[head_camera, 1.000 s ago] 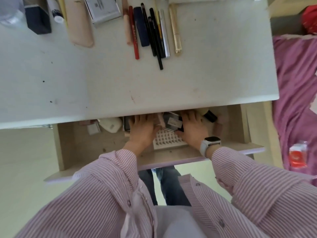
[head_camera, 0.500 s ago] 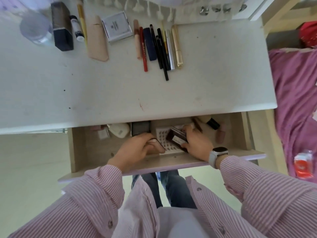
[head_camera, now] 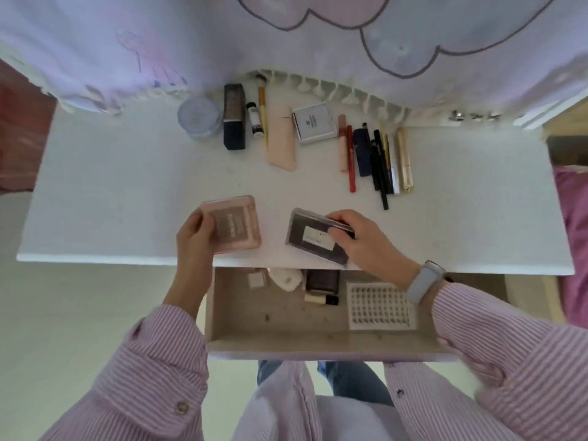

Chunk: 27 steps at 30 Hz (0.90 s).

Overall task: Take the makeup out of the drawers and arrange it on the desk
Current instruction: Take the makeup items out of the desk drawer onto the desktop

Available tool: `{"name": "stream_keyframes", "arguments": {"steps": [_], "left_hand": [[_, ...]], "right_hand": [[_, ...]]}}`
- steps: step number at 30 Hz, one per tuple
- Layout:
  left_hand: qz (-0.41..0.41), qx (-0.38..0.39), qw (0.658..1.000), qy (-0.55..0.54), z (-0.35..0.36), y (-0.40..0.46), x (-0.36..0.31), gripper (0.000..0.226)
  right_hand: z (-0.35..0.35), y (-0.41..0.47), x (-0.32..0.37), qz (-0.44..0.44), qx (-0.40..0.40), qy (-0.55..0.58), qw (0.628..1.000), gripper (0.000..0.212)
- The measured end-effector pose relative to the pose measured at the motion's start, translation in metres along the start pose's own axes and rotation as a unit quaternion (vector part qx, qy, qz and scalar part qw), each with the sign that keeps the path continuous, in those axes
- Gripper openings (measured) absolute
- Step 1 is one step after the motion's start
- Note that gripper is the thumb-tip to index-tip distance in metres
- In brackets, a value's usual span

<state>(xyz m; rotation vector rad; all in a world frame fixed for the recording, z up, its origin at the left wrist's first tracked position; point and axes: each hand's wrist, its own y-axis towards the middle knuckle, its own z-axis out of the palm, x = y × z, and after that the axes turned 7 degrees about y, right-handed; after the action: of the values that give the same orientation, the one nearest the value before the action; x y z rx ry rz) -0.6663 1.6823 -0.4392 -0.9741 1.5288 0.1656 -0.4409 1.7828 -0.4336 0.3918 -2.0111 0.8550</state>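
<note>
My left hand (head_camera: 194,232) grips a pink palette (head_camera: 235,224) by its left edge, over the front of the white desk (head_camera: 127,192). My right hand (head_camera: 356,237) pinches the right side of a dark palette (head_camera: 313,238) with a white label, held just above the desk's front edge. Below, the open drawer (head_camera: 270,326) holds a white perforated tray (head_camera: 378,305), a dark compact (head_camera: 322,280), a small tube (head_camera: 321,299), a white sponge (head_camera: 286,279) and a small square item (head_camera: 256,280).
Along the back of the desk lie a round jar (head_camera: 199,117), a dark box (head_camera: 234,117), a small bottle (head_camera: 256,119), a brush (head_camera: 263,116), a beige pouch (head_camera: 281,138), a silver compact (head_camera: 313,124) and a row of pencils and tubes (head_camera: 375,154). A pale curtain (head_camera: 286,43) hangs behind.
Both hands have come up out of the drawer, each with a palette, and are now over the desk's front edge. The view has tilted upward.
</note>
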Motion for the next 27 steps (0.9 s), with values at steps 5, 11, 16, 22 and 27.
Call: {"name": "stream_keyframes", "arguments": {"steps": [5, 11, 16, 22, 27], "left_hand": [[-0.03, -0.056, 0.998, -0.001, -0.045, 0.077, -0.008, 0.026], [0.013, -0.106, 0.983, 0.149, -0.09, 0.161, -0.017, 0.032], [0.057, -0.125, 0.963, 0.232, -0.113, 0.209, -0.035, 0.045], [0.128, -0.064, 0.922, 0.359, -0.116, 0.23, -0.033, 0.049], [0.154, -0.012, 0.88, 0.448, -0.117, 0.238, -0.027, 0.052]], "right_hand": [[0.068, 0.073, 0.048, 0.07, -0.056, 0.107, 0.99, 0.028], [0.145, 0.137, 0.107, 0.105, -0.079, 0.116, 0.984, 0.029], [0.177, 0.177, 0.142, 0.071, -0.111, 0.044, 0.99, 0.033], [0.191, 0.217, 0.165, 0.018, -0.15, -0.052, 0.987, 0.024], [0.192, 0.224, 0.161, -0.057, -0.155, -0.102, 0.981, 0.034]]}}
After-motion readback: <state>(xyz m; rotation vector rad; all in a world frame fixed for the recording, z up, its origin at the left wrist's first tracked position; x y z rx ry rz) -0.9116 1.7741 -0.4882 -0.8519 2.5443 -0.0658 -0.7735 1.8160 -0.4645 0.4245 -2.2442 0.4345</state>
